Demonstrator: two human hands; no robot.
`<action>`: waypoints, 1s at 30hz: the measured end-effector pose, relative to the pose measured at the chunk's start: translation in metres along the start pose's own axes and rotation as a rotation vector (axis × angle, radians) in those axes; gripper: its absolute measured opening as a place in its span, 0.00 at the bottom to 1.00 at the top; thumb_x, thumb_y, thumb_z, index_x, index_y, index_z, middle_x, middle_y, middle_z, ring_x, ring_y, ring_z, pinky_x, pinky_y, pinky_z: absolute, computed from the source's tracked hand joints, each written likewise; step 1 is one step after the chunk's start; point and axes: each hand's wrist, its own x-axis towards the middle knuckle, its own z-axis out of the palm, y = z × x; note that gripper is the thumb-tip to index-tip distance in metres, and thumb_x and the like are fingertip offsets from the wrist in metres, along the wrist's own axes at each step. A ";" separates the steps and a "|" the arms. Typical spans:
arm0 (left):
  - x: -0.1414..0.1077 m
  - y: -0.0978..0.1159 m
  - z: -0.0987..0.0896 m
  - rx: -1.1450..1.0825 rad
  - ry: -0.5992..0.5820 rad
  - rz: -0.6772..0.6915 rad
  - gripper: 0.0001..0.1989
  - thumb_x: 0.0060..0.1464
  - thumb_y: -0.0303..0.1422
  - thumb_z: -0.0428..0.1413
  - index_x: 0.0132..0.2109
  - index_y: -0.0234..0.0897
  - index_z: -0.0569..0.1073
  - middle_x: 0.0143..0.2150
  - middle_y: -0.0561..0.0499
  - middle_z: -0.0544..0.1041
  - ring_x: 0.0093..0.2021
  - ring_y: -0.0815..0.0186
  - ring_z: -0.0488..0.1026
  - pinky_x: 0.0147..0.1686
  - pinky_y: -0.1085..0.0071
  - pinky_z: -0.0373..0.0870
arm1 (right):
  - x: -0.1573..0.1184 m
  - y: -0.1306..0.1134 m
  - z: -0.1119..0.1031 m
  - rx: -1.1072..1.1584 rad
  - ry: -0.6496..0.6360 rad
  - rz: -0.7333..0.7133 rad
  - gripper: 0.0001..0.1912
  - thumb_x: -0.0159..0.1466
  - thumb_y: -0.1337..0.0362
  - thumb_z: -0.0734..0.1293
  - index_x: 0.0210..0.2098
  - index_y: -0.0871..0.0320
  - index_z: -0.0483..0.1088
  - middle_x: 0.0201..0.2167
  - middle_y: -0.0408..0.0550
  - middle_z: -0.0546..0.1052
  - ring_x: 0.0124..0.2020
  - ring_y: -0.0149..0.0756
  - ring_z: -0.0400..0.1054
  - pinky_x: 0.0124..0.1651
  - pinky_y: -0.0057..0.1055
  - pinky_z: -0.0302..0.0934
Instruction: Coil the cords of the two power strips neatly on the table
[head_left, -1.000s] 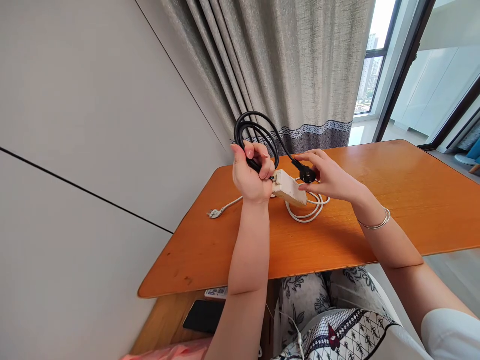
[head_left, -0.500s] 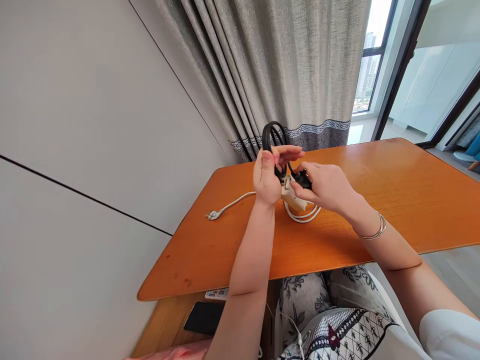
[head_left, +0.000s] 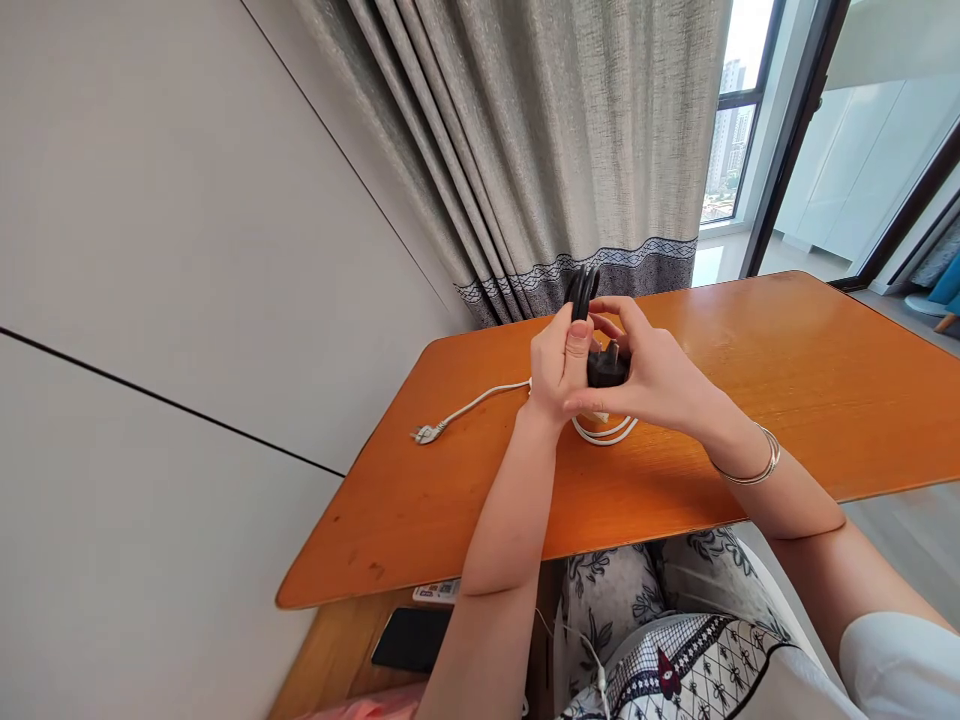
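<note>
A black power cord [head_left: 582, 292] is gathered in a narrow coil, its loops rising above the fist of my left hand [head_left: 553, 366]. My left thumb presses along the coil's near side. At the coil's right side is the cord's black plug [head_left: 608, 368], pins pointing up. My right hand [head_left: 654, 368] curves around plug and coil, its thumb reaching below toward my left palm and its fingers behind the loops. Below the hands, mostly hidden, lies a white power strip [head_left: 597, 416] with its looped white cable [head_left: 611, 436]. The strip's white plug [head_left: 427, 434] rests to the left.
The orange-brown wooden table [head_left: 420, 510] spans the view, against a pale wall panel [head_left: 187, 250] on the left. A grey curtain [head_left: 600, 150] hangs behind. Under the table edge, a dark phone [head_left: 409, 640] and a white remote-like object [head_left: 436, 592] lie on a lower wooden surface.
The open loops of black cord have been gathered into a tighter coil, and my left hand has closed on them and moved right. My right fingers have moved up behind the coil.
</note>
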 end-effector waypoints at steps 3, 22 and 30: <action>0.002 0.005 0.000 -0.055 0.043 -0.008 0.19 0.63 0.46 0.57 0.29 0.38 0.68 0.25 0.55 0.70 0.27 0.70 0.70 0.28 0.75 0.63 | -0.003 0.001 -0.006 0.025 -0.091 -0.047 0.38 0.60 0.56 0.73 0.65 0.53 0.57 0.43 0.49 0.79 0.35 0.39 0.78 0.37 0.34 0.70; 0.017 0.033 0.001 -0.540 -0.159 -0.658 0.24 0.72 0.48 0.34 0.29 0.41 0.51 0.18 0.64 0.46 0.07 0.77 0.39 0.09 0.76 0.41 | 0.029 0.052 -0.001 0.342 0.099 0.092 0.35 0.70 0.35 0.53 0.49 0.58 0.73 0.28 0.47 0.77 0.30 0.36 0.72 0.36 0.34 0.69; 0.018 0.031 -0.003 -0.636 0.006 -0.491 0.21 0.73 0.43 0.40 0.29 0.41 0.52 0.18 0.63 0.50 0.08 0.77 0.40 0.11 0.75 0.46 | 0.035 0.083 0.018 0.440 0.070 0.137 0.39 0.70 0.34 0.46 0.55 0.56 0.71 0.33 0.49 0.79 0.29 0.34 0.74 0.32 0.32 0.69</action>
